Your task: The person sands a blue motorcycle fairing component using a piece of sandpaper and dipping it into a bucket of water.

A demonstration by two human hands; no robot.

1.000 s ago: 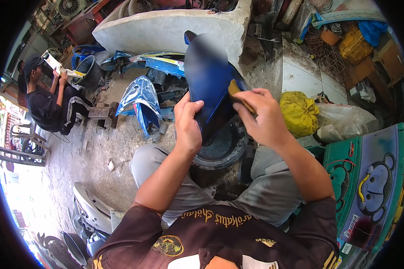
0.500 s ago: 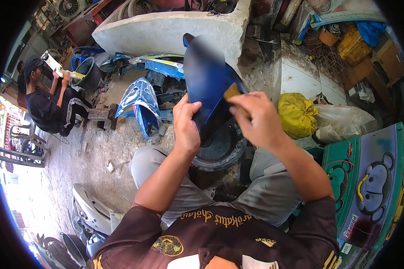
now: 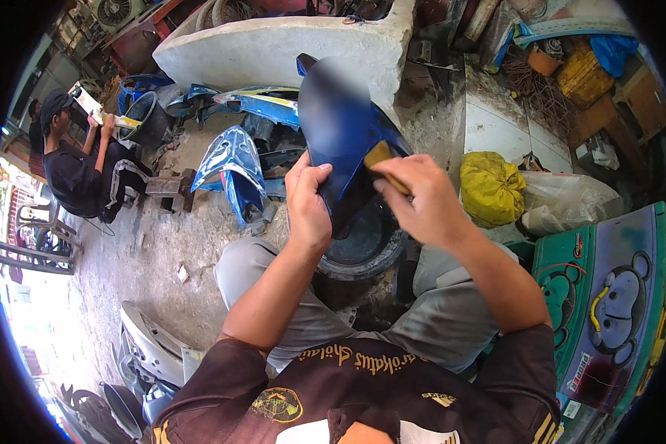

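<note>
My left hand (image 3: 308,203) grips the near left edge of a glossy blue motorcycle body panel (image 3: 340,163), thumb on top. The panel points away from me, its upper part partly blurred. In my right hand (image 3: 423,198) is a folded tan piece (image 3: 378,154) that looks like sandpaper, pinched between thumb and fingers. It rests against the panel's right side. Beneath the panel, between my knees, stands a round dark basin (image 3: 359,255), partly hidden by the panel and my hands.
Scuffed blue-and-white panels (image 3: 231,166) lie on the floor ahead left, before a pale concrete block (image 3: 281,63). A seated person (image 3: 74,159) at far left holds a white part. To the right are a yellow bag (image 3: 490,190), clear plastic, and a green-and-purple case (image 3: 607,303).
My right hand and the tan piece have shifted slightly left and nearer along the panel's right side. The panel has tipped a little to the left, still in my left hand.
</note>
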